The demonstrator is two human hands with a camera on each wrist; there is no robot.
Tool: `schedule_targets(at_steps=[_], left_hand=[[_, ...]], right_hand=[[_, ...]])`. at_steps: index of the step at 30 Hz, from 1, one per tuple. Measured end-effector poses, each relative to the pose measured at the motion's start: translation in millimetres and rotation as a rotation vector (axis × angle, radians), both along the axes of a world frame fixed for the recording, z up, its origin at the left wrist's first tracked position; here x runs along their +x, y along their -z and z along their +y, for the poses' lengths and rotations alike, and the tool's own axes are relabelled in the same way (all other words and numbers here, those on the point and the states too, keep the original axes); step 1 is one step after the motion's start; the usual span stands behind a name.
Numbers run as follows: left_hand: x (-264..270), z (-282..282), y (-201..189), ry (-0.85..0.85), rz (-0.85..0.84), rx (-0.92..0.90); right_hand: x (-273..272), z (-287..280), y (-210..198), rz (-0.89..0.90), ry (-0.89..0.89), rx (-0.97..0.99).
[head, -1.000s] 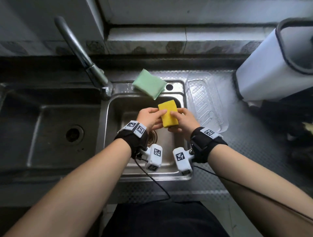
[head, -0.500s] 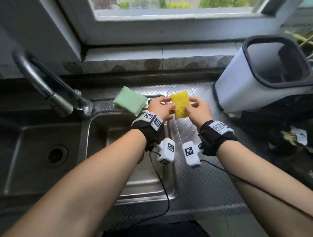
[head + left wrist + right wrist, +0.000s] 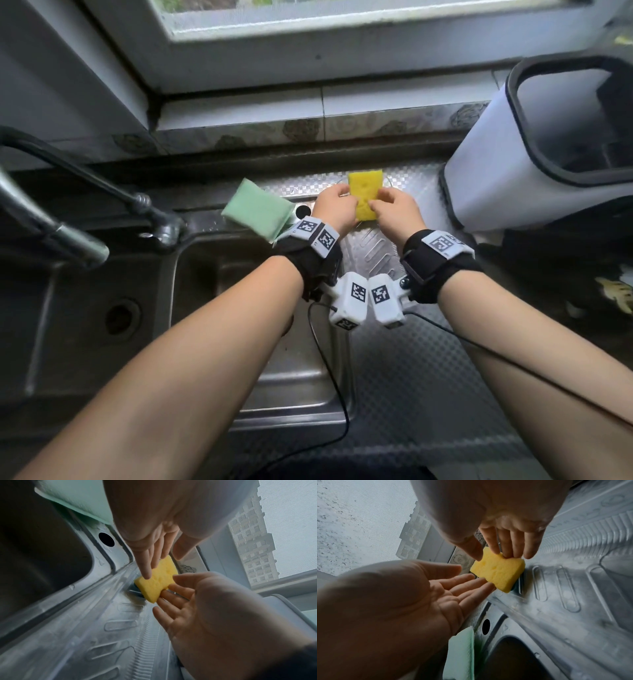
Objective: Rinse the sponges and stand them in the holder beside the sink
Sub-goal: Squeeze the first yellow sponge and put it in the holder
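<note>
A yellow sponge (image 3: pixel 365 197) stands on edge at the far end of the clear ribbed holder (image 3: pixel 375 248) right of the sink. In the right wrist view my right hand (image 3: pixel 489 554) pinches the yellow sponge (image 3: pixel 500 572) at its top edge between thumb and fingers. My left hand (image 3: pixel 161 561) has straight fingers that touch the face of the yellow sponge (image 3: pixel 156 580). The left hand (image 3: pixel 342 197) and right hand (image 3: pixel 375 202) flank the sponge closely. A green sponge (image 3: pixel 257 214) lies on the sink's back rim, left of my left wrist.
The sink basin (image 3: pixel 239 308) lies under my left forearm, with the tap (image 3: pixel 68 240) at the left. A big white bin (image 3: pixel 507 164) stands close on the right of the holder. The window ledge (image 3: pixel 308 109) runs behind.
Both hands carried the yellow sponge from over the sink basin to the right and back, onto the far end of the clear holder. The green sponge has not moved.
</note>
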State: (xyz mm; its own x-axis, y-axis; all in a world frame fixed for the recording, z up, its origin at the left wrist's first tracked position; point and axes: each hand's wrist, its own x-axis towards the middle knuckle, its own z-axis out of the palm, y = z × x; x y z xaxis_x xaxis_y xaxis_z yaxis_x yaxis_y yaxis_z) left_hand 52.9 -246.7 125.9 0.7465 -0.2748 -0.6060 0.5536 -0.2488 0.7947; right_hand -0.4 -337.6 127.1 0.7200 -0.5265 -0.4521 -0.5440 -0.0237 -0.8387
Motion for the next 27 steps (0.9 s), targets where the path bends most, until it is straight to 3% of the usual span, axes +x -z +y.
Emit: schedule_targets(at_steps=[4, 6, 14, 19, 23, 27], left_hand=[[7, -4, 32, 0.048, -0.058, 0.034], [2, 1, 11, 0.038, -0.07, 0.029], [-8, 13, -10, 0.002, -0.059, -0.019], [-8, 21, -4, -0.009, -0.044, -0.03], [-4, 45, -2, -0.093, -0.108, 0.004], [-4, 90, 5, -0.207, -0.043, -0.033]], right_hand=[[-3, 0, 4, -0.045, 0.009, 0.002], [-4, 1, 4, -0.052, 0.004, 0.018], [-8, 7, 6, -0.06, 0.009, 0.021], [-8, 6, 5, -0.056, 0.078, 0.117], [-13, 15, -6, -0.151, 0.117, 0.128], [-15, 37, -25, -0.244, 0.205, 0.201]])
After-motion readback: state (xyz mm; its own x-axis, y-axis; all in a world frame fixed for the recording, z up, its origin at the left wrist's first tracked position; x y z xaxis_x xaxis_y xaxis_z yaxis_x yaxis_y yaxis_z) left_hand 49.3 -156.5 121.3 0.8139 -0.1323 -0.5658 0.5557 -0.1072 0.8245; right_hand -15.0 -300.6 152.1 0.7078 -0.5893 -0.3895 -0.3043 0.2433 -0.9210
